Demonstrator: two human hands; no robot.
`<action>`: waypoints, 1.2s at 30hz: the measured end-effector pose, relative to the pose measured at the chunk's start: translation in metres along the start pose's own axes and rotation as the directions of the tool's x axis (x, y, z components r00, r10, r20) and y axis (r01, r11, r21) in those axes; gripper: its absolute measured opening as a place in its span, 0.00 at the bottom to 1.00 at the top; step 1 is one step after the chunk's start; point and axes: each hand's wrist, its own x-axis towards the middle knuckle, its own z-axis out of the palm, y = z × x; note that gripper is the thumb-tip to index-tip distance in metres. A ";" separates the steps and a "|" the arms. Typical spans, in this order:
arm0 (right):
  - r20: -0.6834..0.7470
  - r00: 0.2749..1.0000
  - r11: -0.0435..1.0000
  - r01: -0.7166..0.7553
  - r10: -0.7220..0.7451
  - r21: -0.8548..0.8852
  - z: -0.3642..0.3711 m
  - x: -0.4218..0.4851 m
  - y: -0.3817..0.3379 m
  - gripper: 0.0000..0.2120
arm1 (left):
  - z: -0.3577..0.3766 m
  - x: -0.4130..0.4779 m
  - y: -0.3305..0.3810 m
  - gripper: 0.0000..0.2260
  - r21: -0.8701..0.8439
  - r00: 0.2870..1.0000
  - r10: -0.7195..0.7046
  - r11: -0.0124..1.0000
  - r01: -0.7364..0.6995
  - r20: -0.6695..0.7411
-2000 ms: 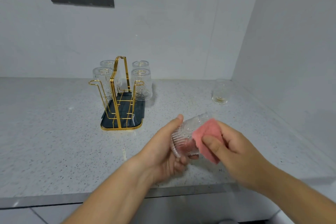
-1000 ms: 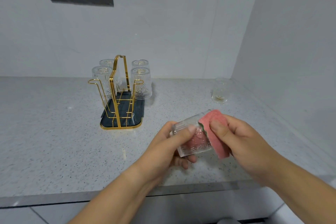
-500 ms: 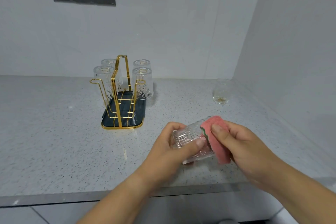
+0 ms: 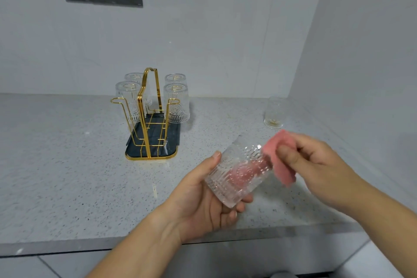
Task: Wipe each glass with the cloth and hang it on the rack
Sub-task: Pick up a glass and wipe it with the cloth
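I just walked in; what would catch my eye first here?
Front and centre, the left hand grips a tilted ribbed clear glass tumbler while the right hand pinches a pink cloth at its mouth. Behind, on the speckled grey counter, a gold wire rack holds four upturned glasses; one more glass stands alone far right.

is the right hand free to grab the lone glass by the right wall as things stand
Probably not yet: the right hand pinches the pink cloth, so its fingers are taken. Nothing stands on the counter between it and the lone glass.
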 end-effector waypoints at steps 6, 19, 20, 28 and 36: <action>-0.274 0.942 0.942 -0.103 0.196 0.320 -0.004 0.006 0.018 0.20 | -0.010 0.006 -0.001 0.29 -0.118 0.992 0.121 0.985 -0.122 -0.020; -0.128 0.941 0.873 -0.234 0.314 0.427 0.069 -0.002 0.018 0.25 | 0.008 0.018 0.006 0.36 0.151 0.903 0.416 0.904 -0.399 -0.105; -0.111 0.948 0.878 -0.227 0.299 0.422 0.076 -0.002 0.018 0.26 | 0.012 0.020 0.004 0.38 0.177 0.880 0.453 0.886 -0.428 -0.141; -0.205 0.915 0.773 -0.155 0.347 0.616 0.109 0.007 0.026 0.19 | 0.024 0.025 -0.002 0.26 0.210 0.783 0.585 0.809 -0.549 -0.210; -0.101 0.903 0.627 -0.206 0.417 0.751 0.112 0.006 0.019 0.20 | 0.025 0.025 -0.001 0.28 0.159 0.747 0.606 0.794 -0.586 -0.274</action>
